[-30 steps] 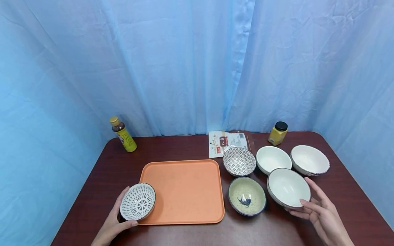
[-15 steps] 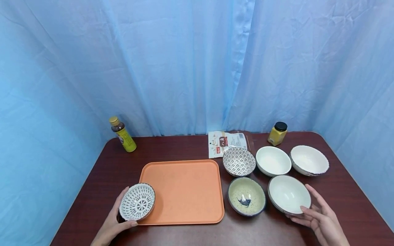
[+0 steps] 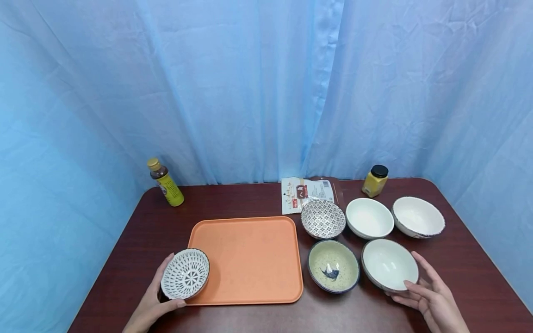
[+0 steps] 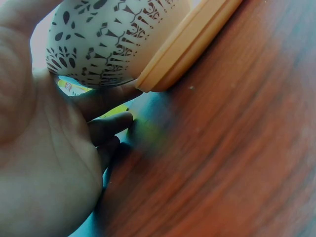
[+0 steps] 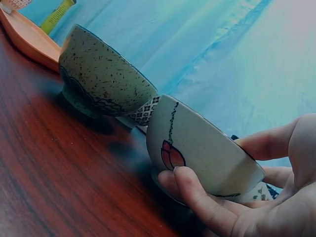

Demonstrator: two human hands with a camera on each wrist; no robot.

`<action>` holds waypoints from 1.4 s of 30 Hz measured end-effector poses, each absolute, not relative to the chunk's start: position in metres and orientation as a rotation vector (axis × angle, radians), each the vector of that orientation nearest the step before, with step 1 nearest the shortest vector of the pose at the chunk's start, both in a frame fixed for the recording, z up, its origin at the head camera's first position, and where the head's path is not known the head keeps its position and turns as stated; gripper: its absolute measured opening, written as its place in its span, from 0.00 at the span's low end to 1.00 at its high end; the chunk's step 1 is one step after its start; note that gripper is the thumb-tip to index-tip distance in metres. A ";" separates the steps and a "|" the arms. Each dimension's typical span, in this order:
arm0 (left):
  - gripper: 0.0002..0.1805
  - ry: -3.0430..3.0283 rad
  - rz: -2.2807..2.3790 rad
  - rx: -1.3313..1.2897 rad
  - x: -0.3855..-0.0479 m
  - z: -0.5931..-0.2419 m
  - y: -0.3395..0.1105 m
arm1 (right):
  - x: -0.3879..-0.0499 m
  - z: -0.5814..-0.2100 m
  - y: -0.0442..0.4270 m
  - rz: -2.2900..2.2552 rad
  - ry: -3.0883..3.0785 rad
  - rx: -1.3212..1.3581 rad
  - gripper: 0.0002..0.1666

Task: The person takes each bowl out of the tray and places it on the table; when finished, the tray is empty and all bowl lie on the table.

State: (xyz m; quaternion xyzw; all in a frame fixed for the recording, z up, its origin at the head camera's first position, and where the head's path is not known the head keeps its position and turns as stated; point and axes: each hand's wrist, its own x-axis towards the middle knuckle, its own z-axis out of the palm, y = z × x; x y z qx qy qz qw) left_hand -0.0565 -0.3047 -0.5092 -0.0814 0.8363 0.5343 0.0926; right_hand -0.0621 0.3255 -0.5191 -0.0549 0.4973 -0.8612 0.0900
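My left hand (image 3: 152,296) grips a small bowl (image 3: 185,274) with a dark leaf-like pattern, over the near left corner of the orange tray (image 3: 250,303). In the left wrist view, its patterned outer wall (image 4: 106,44) leans above the tray rim. My right hand (image 3: 433,296) holds a white bowl (image 3: 390,263) by its right side, thumb and fingers around the wall. A red bud is painted on that bowl's outside (image 5: 197,148) in the right wrist view. Just left of it stands a green speckled bowl (image 3: 333,266) with a blue fish inside.
Behind these stand a dark-patterned bowl (image 3: 323,219), a plain white bowl (image 3: 369,217) and a larger white bowl (image 3: 418,216). Farther back are a food pouch (image 3: 306,193) and a yellow jar (image 3: 375,181) with a black lid. A yellow-green bottle (image 3: 166,183) stands at the far left.
My right hand has brought the white bowl lower and nearer to me, away from the plain white bowl, then nearly stopped. The left hand and its bowl have stayed in place.
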 end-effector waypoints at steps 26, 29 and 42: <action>0.64 2.497 1.563 -0.249 -0.058 -0.509 -0.304 | -0.065 -0.509 0.341 -2.003 1.904 0.366 0.48; 0.64 2.502 1.545 -0.254 -0.058 -0.509 -0.304 | -0.061 -0.507 0.350 -2.024 1.881 0.327 0.48; 0.64 2.472 1.576 -0.265 -0.058 -0.508 -0.304 | -0.047 -0.479 0.367 -2.366 1.801 -0.070 0.40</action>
